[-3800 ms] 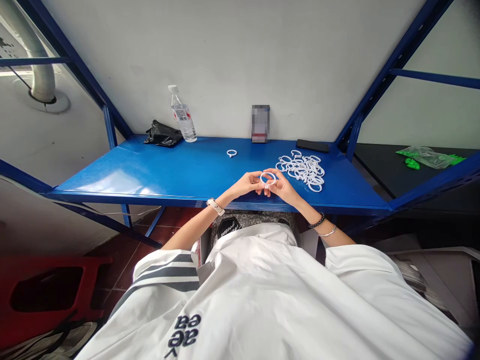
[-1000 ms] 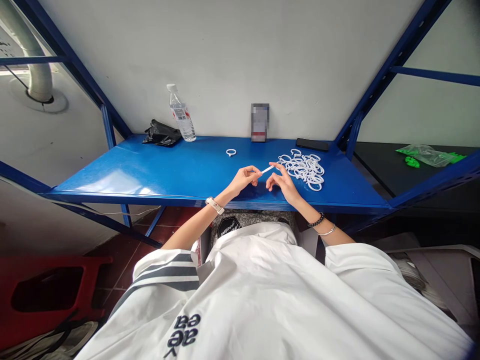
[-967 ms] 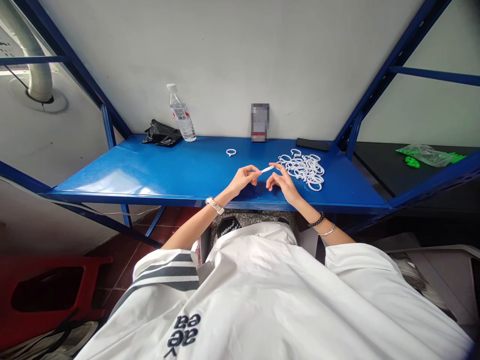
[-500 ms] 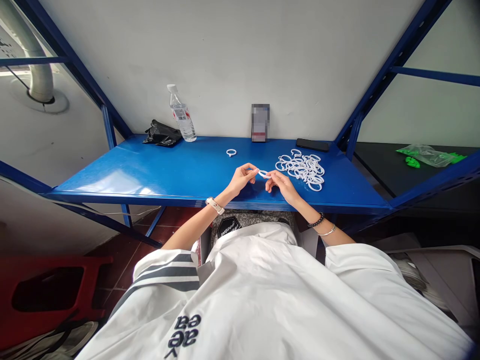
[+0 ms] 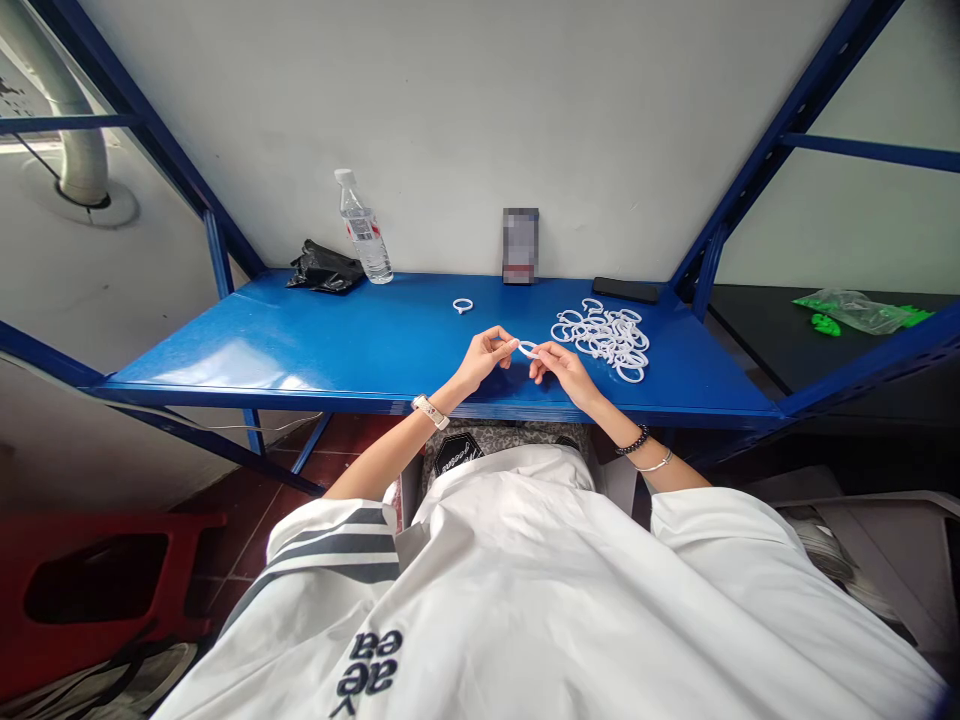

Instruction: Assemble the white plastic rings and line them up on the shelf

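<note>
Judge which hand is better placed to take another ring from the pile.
Right. The right hand lies beside the pile of white rings, while the left hand sits farther from it. Both hands pinch the white ring, so the left could probably keep it.

The white shirt (image 5: 525, 590) bears dark letters near its lower hem, seen upside down, roughly "aa" over "ae". A black patch (image 5: 458, 452) below the bench edge carries white script too small to read. The water bottle (image 5: 365, 232) label is illegible.
</note>
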{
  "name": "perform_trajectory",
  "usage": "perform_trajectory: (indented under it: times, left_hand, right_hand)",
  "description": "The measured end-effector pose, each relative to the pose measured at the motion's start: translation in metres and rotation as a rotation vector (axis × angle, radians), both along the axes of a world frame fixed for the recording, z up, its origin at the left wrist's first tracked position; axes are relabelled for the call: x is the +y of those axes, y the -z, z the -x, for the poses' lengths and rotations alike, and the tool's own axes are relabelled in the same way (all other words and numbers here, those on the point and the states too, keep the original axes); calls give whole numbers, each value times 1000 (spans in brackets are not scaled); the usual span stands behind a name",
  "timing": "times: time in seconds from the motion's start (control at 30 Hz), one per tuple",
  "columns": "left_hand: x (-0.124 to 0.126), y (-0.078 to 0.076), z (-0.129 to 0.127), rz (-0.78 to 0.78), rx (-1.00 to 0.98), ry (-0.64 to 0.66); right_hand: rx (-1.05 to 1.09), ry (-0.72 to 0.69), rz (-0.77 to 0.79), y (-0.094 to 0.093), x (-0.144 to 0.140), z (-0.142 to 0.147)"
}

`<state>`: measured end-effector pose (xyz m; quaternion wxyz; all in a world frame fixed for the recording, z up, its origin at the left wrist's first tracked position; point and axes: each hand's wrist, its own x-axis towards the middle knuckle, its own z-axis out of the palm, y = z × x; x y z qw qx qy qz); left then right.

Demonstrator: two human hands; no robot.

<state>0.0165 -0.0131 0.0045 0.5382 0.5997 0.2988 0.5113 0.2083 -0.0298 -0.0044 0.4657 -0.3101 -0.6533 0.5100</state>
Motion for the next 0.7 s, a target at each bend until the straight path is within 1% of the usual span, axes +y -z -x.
perform_trajectory:
  times: [0.27,0.43,0.53,0.7]
  left_hand:
    - [-2,-1,-2,51,58,-2]
    - [-3,-2,-1,46,176,24]
    - [-4,-2,-1,33,240,46]
    - [-3,1,-2,4,292,90]
  right_hand:
    - [30,110,-57,4,2,-1]
    - [-2,175,-116,7,5,-3]
    - [4,197,-137,6,5,-4]
    - [7,207,-173,4,3,-4]
